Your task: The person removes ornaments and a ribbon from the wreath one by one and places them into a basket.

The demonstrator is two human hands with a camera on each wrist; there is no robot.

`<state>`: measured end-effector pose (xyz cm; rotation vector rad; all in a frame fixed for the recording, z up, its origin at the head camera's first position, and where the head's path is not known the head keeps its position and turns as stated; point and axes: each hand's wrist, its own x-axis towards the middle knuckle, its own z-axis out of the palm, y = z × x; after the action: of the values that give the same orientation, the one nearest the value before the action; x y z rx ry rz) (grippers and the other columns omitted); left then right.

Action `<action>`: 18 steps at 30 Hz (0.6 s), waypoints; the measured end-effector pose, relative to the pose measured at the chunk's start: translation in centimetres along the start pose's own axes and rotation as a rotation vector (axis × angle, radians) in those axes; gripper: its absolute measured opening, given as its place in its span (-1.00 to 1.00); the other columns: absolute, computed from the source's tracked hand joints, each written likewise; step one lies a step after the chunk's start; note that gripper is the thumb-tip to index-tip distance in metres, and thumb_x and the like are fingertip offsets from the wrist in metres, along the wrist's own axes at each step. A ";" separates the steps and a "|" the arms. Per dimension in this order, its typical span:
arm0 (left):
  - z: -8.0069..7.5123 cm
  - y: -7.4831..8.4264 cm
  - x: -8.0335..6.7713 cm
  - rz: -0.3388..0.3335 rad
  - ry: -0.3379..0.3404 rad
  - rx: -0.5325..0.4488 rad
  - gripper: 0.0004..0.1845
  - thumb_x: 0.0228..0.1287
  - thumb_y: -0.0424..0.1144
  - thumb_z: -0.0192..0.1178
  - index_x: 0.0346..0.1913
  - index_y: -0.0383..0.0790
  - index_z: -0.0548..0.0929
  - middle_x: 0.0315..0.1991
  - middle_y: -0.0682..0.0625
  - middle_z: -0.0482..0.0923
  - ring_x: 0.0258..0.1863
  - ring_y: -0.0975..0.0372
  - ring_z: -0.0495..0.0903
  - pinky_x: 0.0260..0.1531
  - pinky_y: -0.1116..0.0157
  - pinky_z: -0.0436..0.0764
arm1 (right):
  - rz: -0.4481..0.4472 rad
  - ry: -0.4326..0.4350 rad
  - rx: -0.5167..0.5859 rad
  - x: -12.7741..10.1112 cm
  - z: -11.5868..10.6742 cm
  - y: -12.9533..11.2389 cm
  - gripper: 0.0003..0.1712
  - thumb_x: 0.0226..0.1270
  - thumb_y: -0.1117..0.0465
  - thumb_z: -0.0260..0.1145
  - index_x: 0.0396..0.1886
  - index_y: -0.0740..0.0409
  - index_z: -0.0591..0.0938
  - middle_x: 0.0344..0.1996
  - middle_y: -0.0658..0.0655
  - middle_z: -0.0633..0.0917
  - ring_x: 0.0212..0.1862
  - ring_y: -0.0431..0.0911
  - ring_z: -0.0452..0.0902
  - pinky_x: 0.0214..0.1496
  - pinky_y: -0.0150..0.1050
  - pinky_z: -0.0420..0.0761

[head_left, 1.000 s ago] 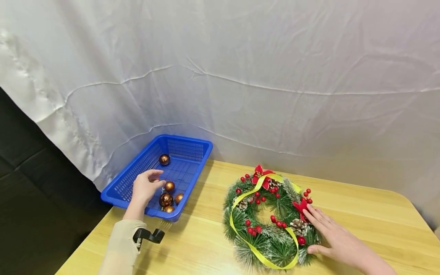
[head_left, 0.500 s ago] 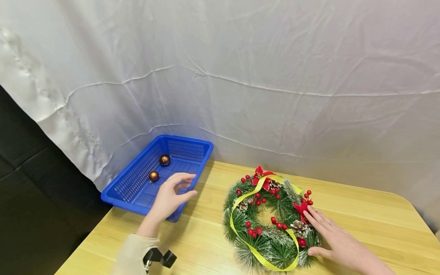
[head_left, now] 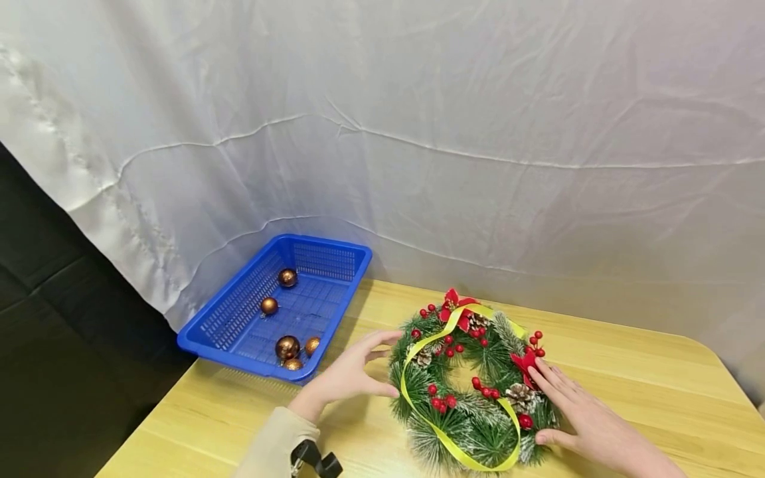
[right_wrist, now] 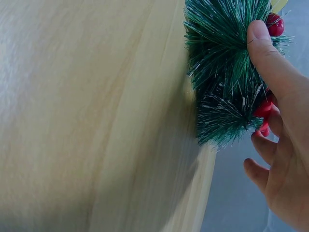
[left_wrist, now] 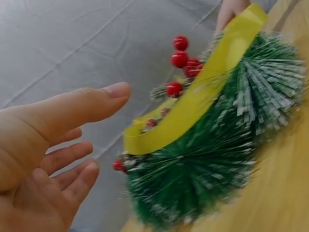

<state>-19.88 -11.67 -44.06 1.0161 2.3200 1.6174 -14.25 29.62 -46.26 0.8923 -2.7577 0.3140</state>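
Note:
A green Christmas wreath (head_left: 478, 418) lies flat on the table, dressed with red berries, pine cones and red poinsettias. A loose yellow ribbon (head_left: 445, 435) runs over it. At its left edge is my left hand (head_left: 352, 372), thumb and fingers spread apart with nothing between them. In the left wrist view a gap shows between that thumb and the needles. My right hand (head_left: 588, 415) rests on the right side of the wreath, its fingers extended by a red poinsettia (head_left: 524, 368). The right wrist view shows its thumb lying against the needles.
At the left stands a blue plastic basket (head_left: 349, 305) holding several copper-coloured baubles, among them a large shiny bauble (head_left: 287, 347). The wooden table (head_left: 645, 358) ends at a rounded right corner. A pale curtain (head_left: 448, 199) hangs behind it, and dark cloth (head_left: 54, 332) is at the left.
My left hand has moved right, from over the basket to the wreath's left edge. One bauble now sits further back in the basket than at first. My right hand has stayed put.

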 end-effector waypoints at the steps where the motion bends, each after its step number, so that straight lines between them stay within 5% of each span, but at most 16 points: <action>1: 0.3 -0.2 0.1 -0.015 -0.019 -0.011 0.00 -0.16 -0.28 0.54 0.41 -0.20 0.24 0.38 -0.07 0.22 0.30 -0.01 0.28 0.29 0.06 0.29 | 0.001 0.000 0.001 0.0 0.0 0.0 0.08 0.08 -0.23 0.35 0.51 0.05 0.10 0.47 0.18 0.08 0.39 -0.44 -0.49 0.31 -0.59 -0.40; 6: 1.1 -0.8 0.6 -0.080 -0.080 -0.001 0.07 -0.20 -0.28 0.55 0.44 -0.10 0.19 0.42 -0.01 0.12 0.26 0.01 0.33 0.27 0.09 0.34 | 0.005 0.001 0.007 0.0 0.1 0.0 0.09 0.08 -0.22 0.35 0.51 0.04 0.09 0.47 0.17 0.07 0.38 -0.43 -0.48 0.30 -0.59 -0.40; 13: 2.0 -1.0 1.2 -0.019 -0.105 0.096 0.16 -0.26 -0.21 0.57 0.47 -0.12 0.11 0.44 -0.05 0.05 0.27 0.12 0.29 0.19 0.25 0.43 | 0.007 -0.003 0.012 0.0 0.0 -0.1 0.08 0.10 -0.22 0.35 0.51 0.04 0.09 0.47 0.17 0.07 0.38 -0.44 -0.48 0.31 -0.59 -0.40; 18: 2.4 -1.3 1.6 -0.033 -0.070 0.156 0.16 -0.25 -0.15 0.58 0.47 -0.13 0.12 0.40 -0.01 0.08 0.08 0.19 0.42 0.08 0.35 0.49 | 0.001 0.002 0.010 0.0 0.0 -0.1 0.08 0.09 -0.21 0.35 0.51 0.05 0.09 0.47 0.18 0.07 0.38 -0.43 -0.48 0.32 -0.59 -0.39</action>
<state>-20.50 -9.07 -45.77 1.0401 2.4337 1.3839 -14.16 29.57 -46.21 0.8922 -2.7569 0.3292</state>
